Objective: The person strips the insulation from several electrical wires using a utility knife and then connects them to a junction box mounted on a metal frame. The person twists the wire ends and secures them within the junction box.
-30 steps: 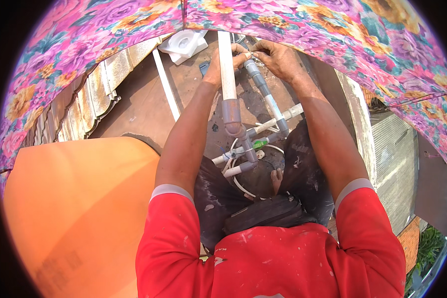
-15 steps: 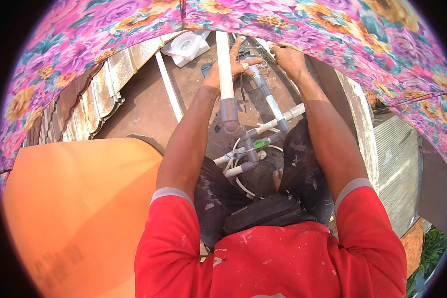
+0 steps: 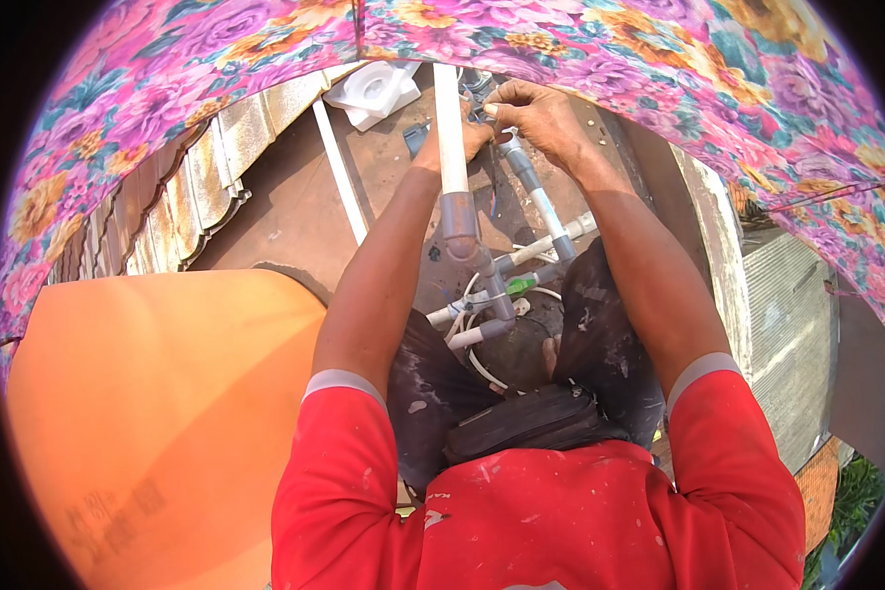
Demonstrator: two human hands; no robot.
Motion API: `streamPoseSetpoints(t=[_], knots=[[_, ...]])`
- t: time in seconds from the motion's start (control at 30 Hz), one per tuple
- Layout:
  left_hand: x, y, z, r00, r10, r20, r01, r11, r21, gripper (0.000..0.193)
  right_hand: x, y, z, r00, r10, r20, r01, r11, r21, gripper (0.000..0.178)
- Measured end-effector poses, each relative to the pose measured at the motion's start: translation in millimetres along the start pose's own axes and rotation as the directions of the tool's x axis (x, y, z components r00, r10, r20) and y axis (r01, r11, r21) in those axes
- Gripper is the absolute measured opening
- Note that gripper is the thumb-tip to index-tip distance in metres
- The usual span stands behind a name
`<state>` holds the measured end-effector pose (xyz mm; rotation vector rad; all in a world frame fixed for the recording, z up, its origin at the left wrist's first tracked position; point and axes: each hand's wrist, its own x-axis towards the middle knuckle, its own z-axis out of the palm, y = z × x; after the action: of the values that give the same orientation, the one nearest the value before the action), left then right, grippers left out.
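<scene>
My right hand (image 3: 541,120) is closed in a pinch just beyond the upper end of a grey pipe run (image 3: 527,175). Whatever lies between its fingertips is too small to make out. My left hand (image 3: 452,145) is close by, partly hidden behind an upright white pipe (image 3: 448,128). Its fingers are drawn together, and I cannot make out what they hold. The white pipe fits into a grey elbow (image 3: 459,228). Below it, grey fittings and a valve with a green handle (image 3: 521,284) join the pipework between my knees.
An orange tank (image 3: 167,393) fills the left side. White foam packaging (image 3: 374,93) and a loose white strip (image 3: 339,167) lie on the brown surface (image 3: 275,221). Rusty corrugated sheets (image 3: 182,197) stand at left, a grey corrugated sheet (image 3: 782,324) at right. Flowered cloth (image 3: 560,39) hangs overhead.
My right hand has moved left toward the left hand, its fingers now pinched. The left hand's spread fingers have drawn in, off the end of the grey pipe.
</scene>
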<state>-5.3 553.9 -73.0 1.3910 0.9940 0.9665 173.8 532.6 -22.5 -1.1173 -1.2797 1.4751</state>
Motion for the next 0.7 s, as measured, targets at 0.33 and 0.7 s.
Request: streamPoseSetpoints(t=[0.33,0.7], knots=[[-9.3,-1.6,3.4,0.976,-0.206,-0.069,0.146,0.856,-0.496,0.044,7.8,11.7,11.8,0.967,-0.114,-0.227,0.064,0.975,-0.214,0.013],[-22.7,9.1,-1.8,0.907,-0.411,0.094,0.369,0.669,-0.645,0.014,10.3,18.9,-1.5,0.973,-0.183,-0.138,0.121,0.922,-0.368,0.016]])
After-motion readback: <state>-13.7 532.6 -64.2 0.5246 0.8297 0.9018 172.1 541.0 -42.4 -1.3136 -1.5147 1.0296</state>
